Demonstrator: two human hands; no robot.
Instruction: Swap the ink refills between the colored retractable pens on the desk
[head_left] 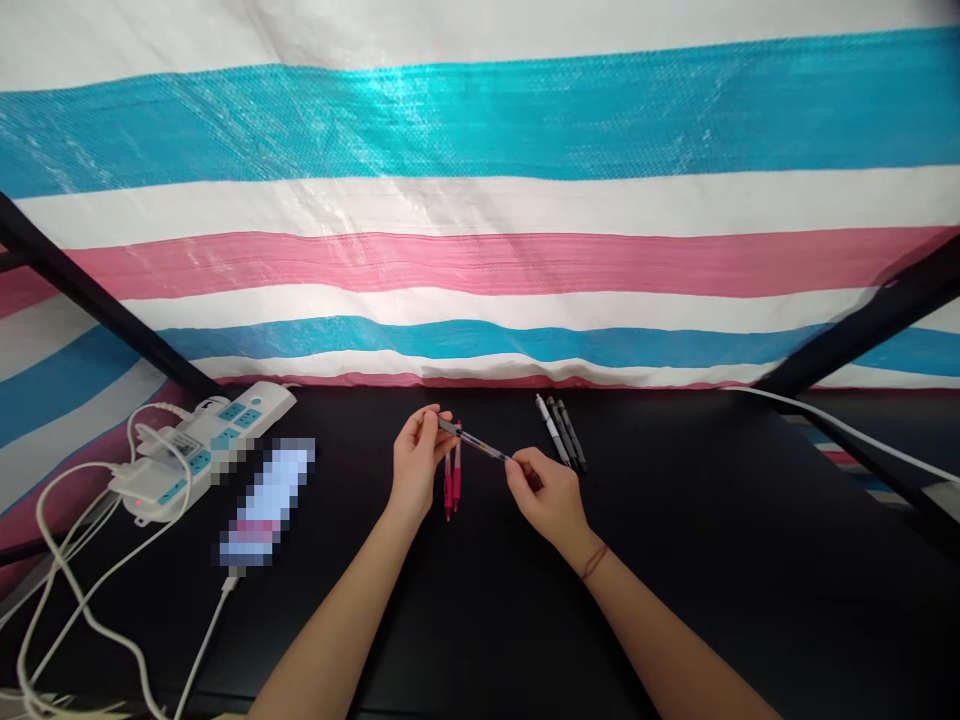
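A clear-barrelled pen (480, 443) is held above the black table, slanting down to the right. My left hand (418, 455) pinches its grey upper end between thumb and fingers. At the other end, my right hand (546, 490) is closed on the pen's tip. Two red pens (453, 485) lie side by side on the table, just right of my left hand and partly behind it. Beyond my right hand lie a white-and-dark pen (552, 428) and two dark pens (568, 432), roughly parallel.
A white power strip (247, 415) with plugs and tangled white cables (90, 615) occupies the left side. Near it lies a blurred phone (268, 502) on a cable. Striped sheeting (480, 265) hangs behind the black table (720, 540), between dark frame bars.
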